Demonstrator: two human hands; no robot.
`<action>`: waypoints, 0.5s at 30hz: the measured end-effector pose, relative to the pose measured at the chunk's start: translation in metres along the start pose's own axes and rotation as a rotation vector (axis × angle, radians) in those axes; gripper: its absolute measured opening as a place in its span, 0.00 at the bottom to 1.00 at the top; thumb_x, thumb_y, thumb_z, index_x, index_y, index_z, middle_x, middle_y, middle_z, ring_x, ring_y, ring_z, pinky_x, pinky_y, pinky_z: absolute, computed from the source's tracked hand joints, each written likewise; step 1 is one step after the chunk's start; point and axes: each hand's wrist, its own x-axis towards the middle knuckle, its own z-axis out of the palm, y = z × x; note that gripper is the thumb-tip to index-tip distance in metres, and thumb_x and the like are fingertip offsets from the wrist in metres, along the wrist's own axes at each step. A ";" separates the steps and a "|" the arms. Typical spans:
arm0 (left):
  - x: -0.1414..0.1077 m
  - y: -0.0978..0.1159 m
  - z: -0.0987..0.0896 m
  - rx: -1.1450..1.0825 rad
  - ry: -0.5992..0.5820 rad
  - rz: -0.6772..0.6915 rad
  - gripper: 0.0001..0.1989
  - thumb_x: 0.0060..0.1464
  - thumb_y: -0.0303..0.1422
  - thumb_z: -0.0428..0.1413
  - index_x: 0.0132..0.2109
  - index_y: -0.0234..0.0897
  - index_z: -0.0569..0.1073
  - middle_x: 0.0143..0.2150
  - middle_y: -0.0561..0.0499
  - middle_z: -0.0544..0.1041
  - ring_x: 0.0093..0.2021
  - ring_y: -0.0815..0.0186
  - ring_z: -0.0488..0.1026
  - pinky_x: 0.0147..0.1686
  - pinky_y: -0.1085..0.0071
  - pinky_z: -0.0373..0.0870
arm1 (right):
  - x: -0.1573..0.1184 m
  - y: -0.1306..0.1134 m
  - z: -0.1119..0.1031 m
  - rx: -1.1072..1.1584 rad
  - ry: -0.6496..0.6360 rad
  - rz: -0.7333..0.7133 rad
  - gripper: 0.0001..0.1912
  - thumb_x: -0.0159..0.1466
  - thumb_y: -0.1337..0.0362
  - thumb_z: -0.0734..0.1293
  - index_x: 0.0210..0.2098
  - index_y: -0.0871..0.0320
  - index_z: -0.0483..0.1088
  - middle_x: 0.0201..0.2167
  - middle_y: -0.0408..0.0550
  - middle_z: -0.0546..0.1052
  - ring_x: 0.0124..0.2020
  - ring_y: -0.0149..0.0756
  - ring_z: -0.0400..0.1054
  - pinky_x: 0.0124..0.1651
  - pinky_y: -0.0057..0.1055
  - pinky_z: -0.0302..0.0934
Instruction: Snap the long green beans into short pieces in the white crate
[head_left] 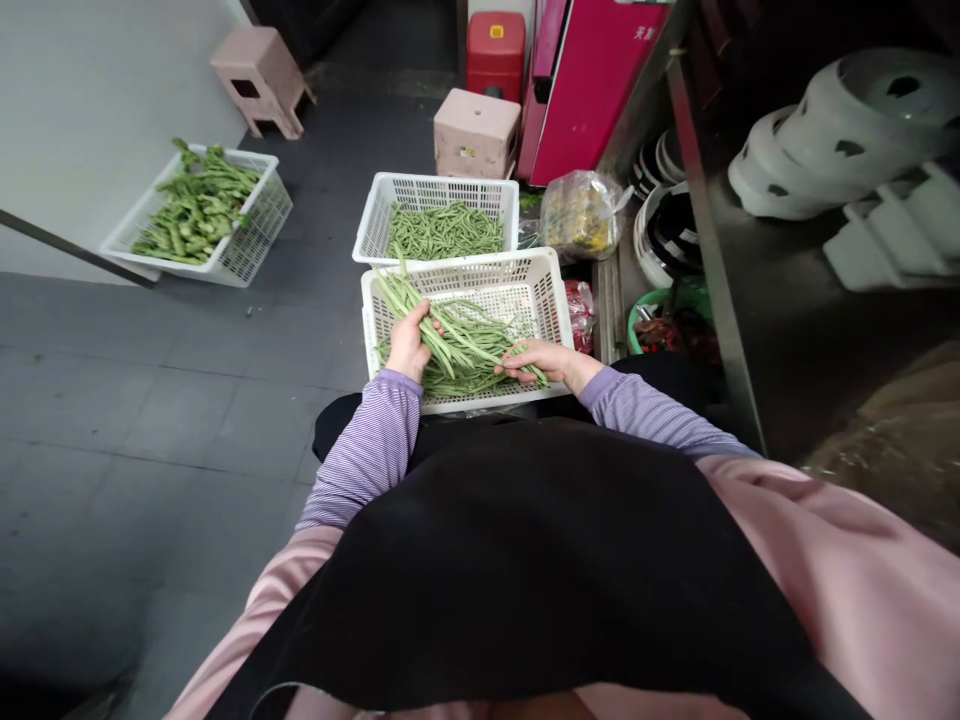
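Observation:
Over the near white basket, my left hand is wrapped round a bunch of long green beans. At the right side of the same basket, my right hand is closed on the ends of some long beans, with their tips poking out past the fingers. More long beans lie loose in the basket beneath both hands. Directly behind stands a second white basket, holding short cut pieces of green bean.
A white basket of thick green stems is on the floor at left. Pink stools, a red bin and a clear bag are behind. A metal shelf with white stacked dishes runs along the right.

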 end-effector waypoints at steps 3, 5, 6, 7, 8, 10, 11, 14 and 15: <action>0.001 0.002 -0.002 0.027 0.011 0.056 0.09 0.50 0.30 0.64 0.34 0.33 0.71 0.23 0.56 0.72 0.17 0.75 0.67 0.22 0.76 0.70 | 0.001 0.002 0.000 0.005 0.068 0.029 0.14 0.50 0.60 0.76 0.27 0.64 0.72 0.22 0.45 0.73 0.13 0.21 0.54 0.16 0.24 0.52; -0.001 0.002 -0.002 0.050 -0.006 0.120 0.09 0.49 0.31 0.64 0.34 0.33 0.71 0.24 0.55 0.73 0.18 0.75 0.68 0.21 0.76 0.70 | 0.003 0.002 0.003 -0.057 0.141 0.070 0.13 0.53 0.60 0.75 0.27 0.64 0.72 0.19 0.43 0.70 0.14 0.22 0.54 0.17 0.24 0.53; -0.004 0.001 -0.002 0.069 -0.020 0.165 0.10 0.48 0.31 0.65 0.33 0.34 0.71 0.25 0.55 0.74 0.18 0.75 0.68 0.21 0.76 0.69 | 0.004 0.003 0.005 -0.138 0.191 0.093 0.12 0.55 0.60 0.73 0.27 0.63 0.72 0.18 0.42 0.69 0.14 0.23 0.54 0.18 0.24 0.53; -0.008 0.000 -0.002 0.102 -0.040 0.213 0.10 0.48 0.31 0.65 0.33 0.34 0.71 0.24 0.55 0.74 0.18 0.74 0.68 0.21 0.76 0.69 | 0.007 0.003 0.008 -0.257 0.252 0.116 0.11 0.58 0.61 0.72 0.27 0.63 0.71 0.18 0.43 0.69 0.15 0.25 0.56 0.20 0.25 0.55; -0.012 -0.003 -0.001 0.150 -0.066 0.258 0.10 0.47 0.31 0.65 0.32 0.34 0.71 0.24 0.55 0.74 0.18 0.74 0.68 0.21 0.76 0.69 | 0.010 0.003 0.011 -0.418 0.319 0.141 0.10 0.59 0.61 0.71 0.28 0.63 0.72 0.19 0.45 0.71 0.17 0.27 0.60 0.22 0.26 0.57; -0.022 -0.007 0.002 0.276 -0.123 0.317 0.11 0.45 0.31 0.66 0.30 0.34 0.71 0.21 0.55 0.72 0.19 0.72 0.69 0.21 0.76 0.68 | 0.018 0.005 0.017 -0.824 0.458 0.190 0.07 0.60 0.63 0.71 0.31 0.62 0.74 0.27 0.53 0.76 0.26 0.36 0.70 0.31 0.29 0.63; -0.027 -0.009 0.003 0.328 -0.145 0.330 0.11 0.45 0.32 0.67 0.30 0.34 0.72 0.20 0.55 0.72 0.19 0.72 0.69 0.21 0.76 0.67 | 0.022 0.007 0.019 -1.023 0.516 0.216 0.06 0.59 0.64 0.71 0.34 0.62 0.75 0.33 0.57 0.78 0.33 0.41 0.73 0.36 0.32 0.65; -0.035 -0.009 0.007 0.324 -0.137 0.346 0.11 0.46 0.33 0.67 0.30 0.34 0.72 0.20 0.56 0.71 0.19 0.72 0.68 0.21 0.76 0.67 | 0.030 0.016 0.013 -1.311 0.581 0.332 0.10 0.60 0.66 0.70 0.39 0.64 0.77 0.44 0.65 0.78 0.47 0.50 0.73 0.46 0.36 0.65; -0.034 -0.008 0.007 0.279 -0.120 0.338 0.11 0.46 0.33 0.66 0.30 0.34 0.71 0.20 0.55 0.72 0.18 0.73 0.68 0.21 0.76 0.67 | 0.031 0.020 0.007 -1.307 0.580 0.375 0.10 0.60 0.65 0.70 0.39 0.65 0.77 0.43 0.65 0.78 0.46 0.50 0.74 0.45 0.35 0.65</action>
